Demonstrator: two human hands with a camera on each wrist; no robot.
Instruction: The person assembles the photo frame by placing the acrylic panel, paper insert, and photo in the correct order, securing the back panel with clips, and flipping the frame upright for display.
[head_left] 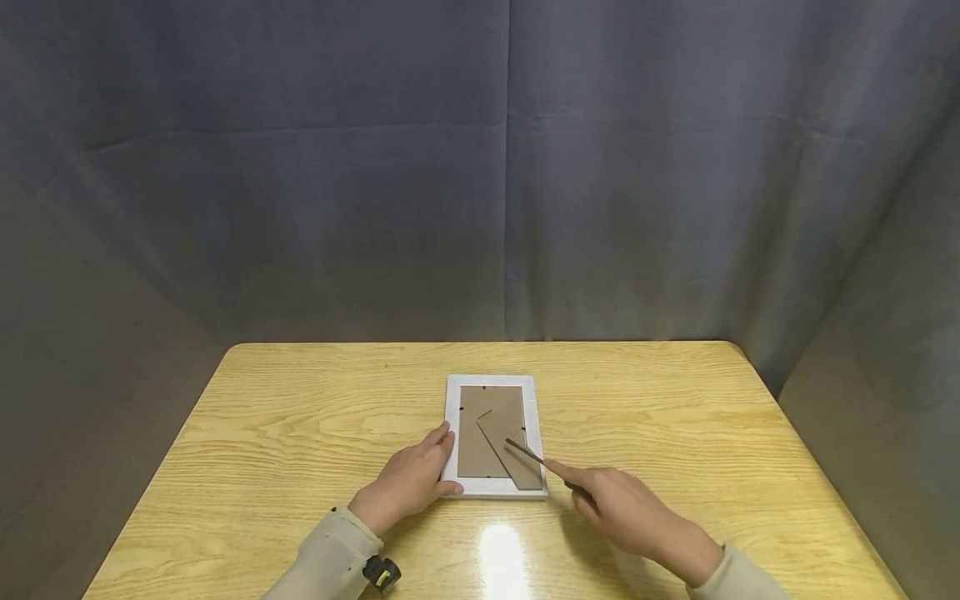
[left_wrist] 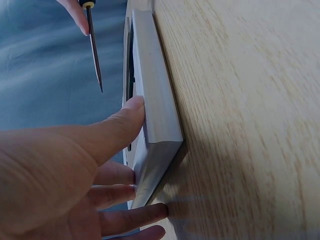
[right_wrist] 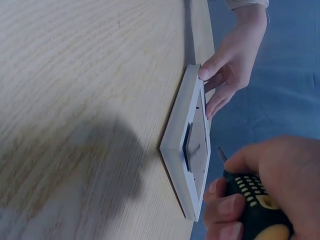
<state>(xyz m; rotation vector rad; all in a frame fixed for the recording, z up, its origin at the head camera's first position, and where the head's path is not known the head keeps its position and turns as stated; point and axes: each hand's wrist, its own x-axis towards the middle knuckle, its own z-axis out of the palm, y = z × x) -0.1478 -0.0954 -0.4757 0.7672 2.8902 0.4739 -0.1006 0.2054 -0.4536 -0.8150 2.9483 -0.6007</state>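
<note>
A white picture frame (head_left: pixel 530 408) lies face down on the table, with its brown backing board (head_left: pixel 491 400) and the slanting stand (head_left: pixel 525 477) upward. My left hand (head_left: pixel 412 477) holds the frame's near left corner, thumb on the near edge (left_wrist: pixel 157 95) and fingers along the left side. Curled round the black and yellow handle (right_wrist: pixel 250 195) of a screwdriver, my right hand (head_left: pixel 626 508) is to the right of the frame. The screwdriver's thin metal shaft (head_left: pixel 527 452) points left and overlaps the stand in the head view; in the left wrist view its tip is apart from the frame.
Small dark tabs (head_left: pixel 484 387) sit along the inner edge of the frame. The wooden table (head_left: pixel 315 400) reaches back to a grey curtain (head_left: pixel 375 233), which also hangs at both sides. On the left sleeve is a small black object (head_left: pixel 382 574).
</note>
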